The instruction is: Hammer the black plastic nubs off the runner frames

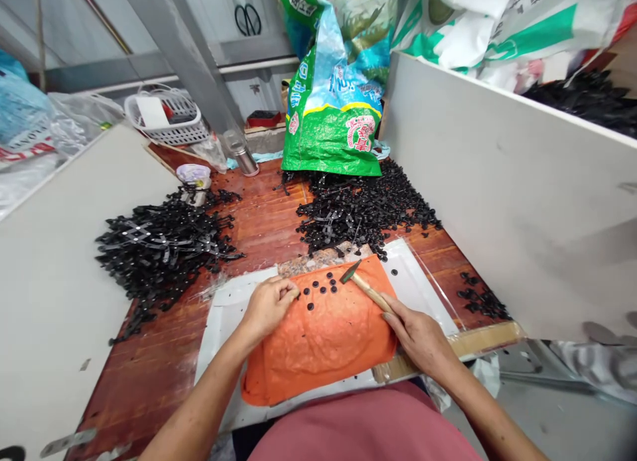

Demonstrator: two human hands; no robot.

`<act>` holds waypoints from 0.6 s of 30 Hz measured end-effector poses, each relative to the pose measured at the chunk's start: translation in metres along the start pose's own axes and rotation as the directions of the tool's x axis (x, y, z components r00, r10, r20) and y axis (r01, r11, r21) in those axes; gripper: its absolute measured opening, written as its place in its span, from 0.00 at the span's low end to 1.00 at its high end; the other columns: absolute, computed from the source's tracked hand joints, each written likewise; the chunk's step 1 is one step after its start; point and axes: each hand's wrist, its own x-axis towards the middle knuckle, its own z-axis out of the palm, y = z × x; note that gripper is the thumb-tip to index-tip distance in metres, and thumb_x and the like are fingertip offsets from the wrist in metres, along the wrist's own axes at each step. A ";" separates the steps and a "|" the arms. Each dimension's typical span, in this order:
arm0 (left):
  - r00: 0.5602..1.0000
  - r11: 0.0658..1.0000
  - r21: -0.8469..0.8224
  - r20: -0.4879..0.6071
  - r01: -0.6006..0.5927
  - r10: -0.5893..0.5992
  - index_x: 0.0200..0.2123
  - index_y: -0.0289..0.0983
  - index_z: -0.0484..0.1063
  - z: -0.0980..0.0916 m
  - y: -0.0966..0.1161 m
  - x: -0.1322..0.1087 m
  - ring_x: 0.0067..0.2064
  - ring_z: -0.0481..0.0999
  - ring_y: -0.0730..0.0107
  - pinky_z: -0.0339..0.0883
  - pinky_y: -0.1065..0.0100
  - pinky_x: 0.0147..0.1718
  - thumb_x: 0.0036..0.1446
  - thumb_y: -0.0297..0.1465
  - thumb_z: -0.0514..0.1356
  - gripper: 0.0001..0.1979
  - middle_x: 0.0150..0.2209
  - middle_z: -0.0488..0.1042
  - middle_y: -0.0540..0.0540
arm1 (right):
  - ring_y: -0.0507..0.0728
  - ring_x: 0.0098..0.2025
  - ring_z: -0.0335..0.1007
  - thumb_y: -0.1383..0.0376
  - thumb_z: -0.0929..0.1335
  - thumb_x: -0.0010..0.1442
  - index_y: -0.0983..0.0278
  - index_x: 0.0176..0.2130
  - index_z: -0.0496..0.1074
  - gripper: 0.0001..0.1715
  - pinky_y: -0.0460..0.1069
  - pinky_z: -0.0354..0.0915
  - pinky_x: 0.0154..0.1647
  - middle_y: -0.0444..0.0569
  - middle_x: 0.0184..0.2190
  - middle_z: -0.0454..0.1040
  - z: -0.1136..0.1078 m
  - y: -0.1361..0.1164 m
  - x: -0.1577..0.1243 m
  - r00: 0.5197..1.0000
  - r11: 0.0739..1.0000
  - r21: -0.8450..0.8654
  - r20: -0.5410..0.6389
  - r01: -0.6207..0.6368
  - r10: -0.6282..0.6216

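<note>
My right hand [417, 333] grips the wooden handle of a small hammer [369, 292], whose dark head rests over the far right part of an orange cloth [318, 348]. At the left of this cloth, my left hand [269, 306] is closed, thumb and fingertips pinched together. A small black piece shows at those fingertips, too small to make out fully. Between both hands lie several round black button-like pieces [323, 290] on the orange cloth. Under its far edge sits a speckled stone slab [318, 261].
A large heap of black jointed parts [164, 242] lies at left, a heap of small black pieces [348, 209] at the back. A green bag [333, 139] stands behind it. Grey panels [497, 182] wall the sides. A metal-and-clear cylinder [243, 157] and white basket [172, 132] are back left.
</note>
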 end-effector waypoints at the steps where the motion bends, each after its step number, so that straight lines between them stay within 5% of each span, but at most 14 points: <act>1: 1.000 1.000 0.018 0.009 0.006 -0.006 0.29 0.39 0.75 0.000 0.000 -0.002 0.33 0.73 0.65 0.61 0.66 0.36 0.62 0.33 0.56 0.11 0.29 0.75 0.47 | 0.64 0.53 0.78 0.54 0.57 0.75 0.49 0.70 0.61 0.28 0.56 0.73 0.49 0.48 0.57 0.77 0.000 -0.001 0.000 1.000 1.000 0.004 0.002 -0.004 0.004; 6: 0.994 0.991 0.127 -0.101 -0.035 0.048 0.34 0.40 0.75 -0.010 0.003 0.004 0.38 0.75 0.60 0.62 0.63 0.41 0.63 0.35 0.55 0.11 0.34 0.78 0.46 | 0.65 0.52 0.78 0.55 0.56 0.75 0.47 0.70 0.59 0.28 0.58 0.73 0.49 0.46 0.58 0.76 -0.003 -0.004 0.000 0.998 0.999 0.031 0.044 -0.036 0.035; 10: 0.983 0.983 0.145 -0.128 -0.115 0.134 0.35 0.40 0.75 -0.022 0.017 0.036 0.43 0.75 0.59 0.62 0.63 0.44 0.63 0.34 0.54 0.10 0.38 0.79 0.45 | 0.65 0.52 0.78 0.54 0.56 0.75 0.45 0.70 0.59 0.28 0.59 0.72 0.50 0.45 0.58 0.76 -0.003 -0.006 0.000 0.998 0.996 0.076 0.054 -0.044 0.039; 13: 0.994 0.998 0.057 -0.100 -0.027 0.033 0.39 0.40 0.75 -0.017 0.030 0.073 0.37 0.74 0.61 0.59 0.65 0.38 0.59 0.33 0.60 0.07 0.33 0.77 0.48 | 0.66 0.52 0.78 0.54 0.55 0.75 0.45 0.70 0.58 0.28 0.59 0.73 0.49 0.45 0.57 0.76 -0.003 -0.005 -0.001 0.997 0.997 0.068 0.057 -0.046 0.042; 18: 0.991 0.981 -0.151 -0.032 0.125 -0.131 0.42 0.40 0.74 -0.004 0.036 0.123 0.25 0.66 0.69 0.51 0.68 0.28 0.46 0.26 0.66 0.17 0.21 0.66 0.57 | 0.65 0.52 0.78 0.56 0.56 0.75 0.46 0.70 0.59 0.28 0.57 0.73 0.48 0.47 0.57 0.77 -0.003 -0.005 -0.001 0.999 0.998 0.057 0.044 -0.024 0.021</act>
